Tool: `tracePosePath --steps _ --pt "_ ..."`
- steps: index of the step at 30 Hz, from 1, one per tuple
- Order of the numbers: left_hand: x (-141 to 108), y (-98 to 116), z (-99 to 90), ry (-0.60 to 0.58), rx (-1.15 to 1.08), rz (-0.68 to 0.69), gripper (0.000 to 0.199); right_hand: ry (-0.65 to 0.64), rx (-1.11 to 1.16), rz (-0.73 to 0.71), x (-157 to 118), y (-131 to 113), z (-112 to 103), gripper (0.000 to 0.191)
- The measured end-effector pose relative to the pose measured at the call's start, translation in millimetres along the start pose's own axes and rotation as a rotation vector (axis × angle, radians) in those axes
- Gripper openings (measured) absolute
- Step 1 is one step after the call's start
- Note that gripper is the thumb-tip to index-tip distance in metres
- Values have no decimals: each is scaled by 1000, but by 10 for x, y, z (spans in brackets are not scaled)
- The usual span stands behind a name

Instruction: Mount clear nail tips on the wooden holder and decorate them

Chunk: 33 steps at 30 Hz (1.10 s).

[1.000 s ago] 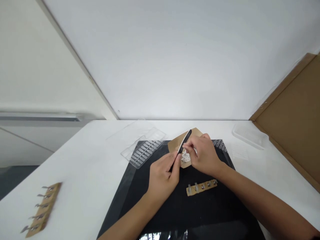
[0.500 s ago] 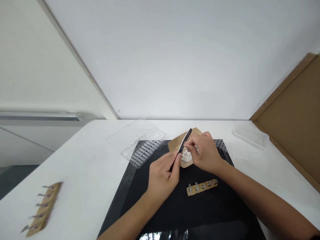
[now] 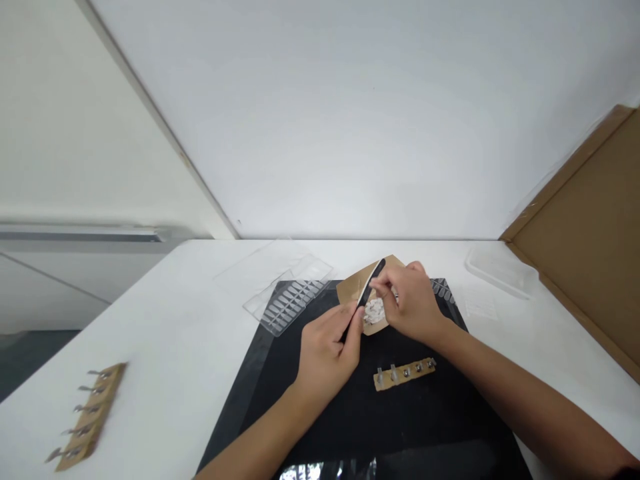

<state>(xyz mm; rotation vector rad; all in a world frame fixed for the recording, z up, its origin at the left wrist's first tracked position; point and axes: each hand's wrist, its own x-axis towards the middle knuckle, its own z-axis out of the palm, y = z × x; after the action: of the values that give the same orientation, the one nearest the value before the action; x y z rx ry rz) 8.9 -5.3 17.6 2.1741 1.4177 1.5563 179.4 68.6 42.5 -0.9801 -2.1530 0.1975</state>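
A black nail file (image 3: 374, 273) slants upward, its lower part gripped by my left hand (image 3: 330, 343). Against the file's upper part, my right hand (image 3: 410, 300) is pinched on something too small to make out. Beneath the hands lies a brown cardboard piece (image 3: 353, 285) bearing white bits (image 3: 374, 311). Nearer on the black mat (image 3: 425, 420) is a cardboard strip (image 3: 405, 375) with several small stands, two of them holding clear nail tips. At the mat's left rear corner, a clear tray (image 3: 287, 307) contains rows of nail tips.
A second cardboard strip (image 3: 90, 420) with several metal stands lies on the white table (image 3: 165, 373) at left. More clear tips (image 3: 443, 290) are at the mat's right rear corner. A clear lid (image 3: 500, 272) and a large cardboard panel (image 3: 590, 233) stand further right.
My right hand has shifted slightly right along with the file's tip. My left hand has moved slightly right, still gripping the file.
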Motion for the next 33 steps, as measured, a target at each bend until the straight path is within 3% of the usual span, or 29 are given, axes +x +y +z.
tracePosePath --steps 5,9,12,16,20,24,27,33 --pt "-5 -15 -6 5 11 3 31 -37 18 -49 -4 8 19 20" --pt "-1 -25 -12 4 13 2 31 13 -30 -18 -15 18 27 23" --pt "-9 -35 -11 4 1 15 30 -61 15 -71 -33 10 25 19" --pt "-24 -42 -7 17 13 20 29 20 -12 -22 -36 -7 26 22" --pt "-11 -33 -10 18 9 21 29 -46 25 -71 -14 -5 15 20" --pt "10 -20 -12 13 8 14 29 23 -24 -21 11 17 -21 21" --pt "10 -24 -7 0 -9 20 31 -52 1 -48 3 26 -29 20" --pt "-15 -46 -6 -1 -7 19 28 -10 -44 -56 -33 30 -7 23"
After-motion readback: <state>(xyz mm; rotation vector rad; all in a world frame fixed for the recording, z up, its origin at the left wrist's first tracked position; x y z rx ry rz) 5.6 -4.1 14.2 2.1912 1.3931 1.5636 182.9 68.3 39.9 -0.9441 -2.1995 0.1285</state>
